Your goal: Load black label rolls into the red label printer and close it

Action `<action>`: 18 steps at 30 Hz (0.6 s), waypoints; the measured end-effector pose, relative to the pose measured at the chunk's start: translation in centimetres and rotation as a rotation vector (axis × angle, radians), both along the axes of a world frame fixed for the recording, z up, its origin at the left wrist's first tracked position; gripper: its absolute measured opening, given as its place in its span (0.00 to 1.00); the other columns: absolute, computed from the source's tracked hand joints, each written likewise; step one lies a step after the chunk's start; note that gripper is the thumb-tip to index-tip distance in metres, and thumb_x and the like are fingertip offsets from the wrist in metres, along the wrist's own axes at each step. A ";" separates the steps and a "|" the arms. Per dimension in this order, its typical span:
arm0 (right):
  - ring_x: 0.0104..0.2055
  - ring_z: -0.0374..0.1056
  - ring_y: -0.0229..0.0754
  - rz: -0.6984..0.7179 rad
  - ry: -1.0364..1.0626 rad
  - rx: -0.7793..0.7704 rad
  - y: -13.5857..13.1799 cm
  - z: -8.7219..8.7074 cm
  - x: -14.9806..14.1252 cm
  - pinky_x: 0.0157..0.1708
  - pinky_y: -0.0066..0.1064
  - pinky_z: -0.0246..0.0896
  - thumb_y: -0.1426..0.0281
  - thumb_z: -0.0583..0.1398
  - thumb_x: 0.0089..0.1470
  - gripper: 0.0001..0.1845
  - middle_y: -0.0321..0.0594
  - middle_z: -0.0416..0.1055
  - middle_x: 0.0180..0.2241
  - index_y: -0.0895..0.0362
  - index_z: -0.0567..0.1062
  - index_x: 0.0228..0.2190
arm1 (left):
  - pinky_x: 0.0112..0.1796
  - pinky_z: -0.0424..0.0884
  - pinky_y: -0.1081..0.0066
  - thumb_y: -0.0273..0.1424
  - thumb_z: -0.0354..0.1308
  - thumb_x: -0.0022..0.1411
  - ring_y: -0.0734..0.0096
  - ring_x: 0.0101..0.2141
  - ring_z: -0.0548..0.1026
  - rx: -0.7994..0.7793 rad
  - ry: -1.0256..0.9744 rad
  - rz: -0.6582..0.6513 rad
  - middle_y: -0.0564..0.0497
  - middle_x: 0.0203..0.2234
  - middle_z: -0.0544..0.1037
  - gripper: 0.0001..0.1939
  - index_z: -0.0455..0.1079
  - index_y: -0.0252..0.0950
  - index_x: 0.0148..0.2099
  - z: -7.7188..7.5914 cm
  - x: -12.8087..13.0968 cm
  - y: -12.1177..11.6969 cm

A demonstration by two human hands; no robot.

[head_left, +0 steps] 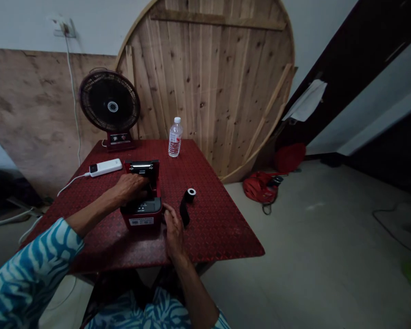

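A small red and black printer (pixel 142 214) stands on the red table (pixel 212 228) with its lid (pixel 143 167) tipped open toward the back. My left hand (pixel 130 188) reaches into the open bay, knuckles up and fingers curled down inside; what they touch is hidden. My right hand (pixel 173 228) rests flat against the printer's right side, fingers stretched out. Just right of that hand stands a black roll (pixel 187 205) with a white core.
A dark table fan (pixel 110 107) stands at the table's back left, a white power strip (pixel 104 167) with its cable beside it, a water bottle (pixel 175 137) at the back. A round wooden tabletop (pixel 219 77) leans on the wall. Red bags (pixel 260 187) lie on the floor.
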State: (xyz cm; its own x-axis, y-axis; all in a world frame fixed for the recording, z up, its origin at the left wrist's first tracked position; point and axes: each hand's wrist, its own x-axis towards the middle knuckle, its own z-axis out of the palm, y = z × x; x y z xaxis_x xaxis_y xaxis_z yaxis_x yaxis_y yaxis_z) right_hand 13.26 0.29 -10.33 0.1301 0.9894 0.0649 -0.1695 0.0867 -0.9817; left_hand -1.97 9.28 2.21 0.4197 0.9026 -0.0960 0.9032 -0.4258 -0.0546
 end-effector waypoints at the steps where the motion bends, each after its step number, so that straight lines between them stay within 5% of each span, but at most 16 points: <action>1: 0.50 0.67 0.43 0.003 0.002 -0.004 0.0 -0.1 0.0 0.50 0.33 0.60 0.59 0.52 0.58 0.20 0.38 0.73 0.48 0.53 0.73 0.47 | 0.40 0.69 0.63 0.32 0.55 0.56 0.55 0.41 0.76 0.013 -0.064 -0.025 0.43 0.40 0.79 0.16 0.74 0.37 0.46 0.4 -0.5 -0.4; 5: 0.50 0.67 0.43 0.016 0.047 -0.012 0.1 -0.7 -0.1 0.50 0.34 0.60 0.59 0.53 0.57 0.20 0.38 0.73 0.48 0.53 0.72 0.48 | 0.40 0.69 0.66 0.36 0.55 0.55 0.62 0.39 0.76 -0.035 -0.543 -0.036 0.50 0.39 0.79 0.18 0.73 0.39 0.47 1.3 -3.5 -2.1; 9: 0.51 0.66 0.44 0.023 0.071 -0.013 0.2 -1.2 -0.1 0.52 0.36 0.59 0.59 0.55 0.56 0.20 0.39 0.73 0.48 0.53 0.72 0.48 | 0.37 0.72 0.67 0.41 0.58 0.52 0.64 0.35 0.76 -0.132 -1.017 0.174 0.49 0.36 0.79 0.23 0.70 0.34 0.47 0.6 -7.7 -3.5; 14: 0.52 0.66 0.46 0.044 0.103 -0.031 0.2 -0.9 -0.2 0.51 0.37 0.61 0.60 0.56 0.55 0.20 0.41 0.72 0.49 0.54 0.72 0.47 | 0.38 0.73 0.63 0.42 0.62 0.46 0.62 0.35 0.76 0.008 -1.211 0.390 0.47 0.36 0.78 0.27 0.67 0.33 0.47 -1.9 -12.4 -3.4; 18: 0.52 0.66 0.46 0.029 0.084 -0.042 0.1 -0.4 -0.2 0.50 0.37 0.61 0.61 0.56 0.54 0.19 0.40 0.73 0.48 0.54 0.73 0.47 | 0.37 0.73 0.62 0.40 0.62 0.46 0.61 0.34 0.77 0.034 -1.246 0.428 0.47 0.36 0.78 0.30 0.64 0.33 0.50 -4.9 -14.3 -2.3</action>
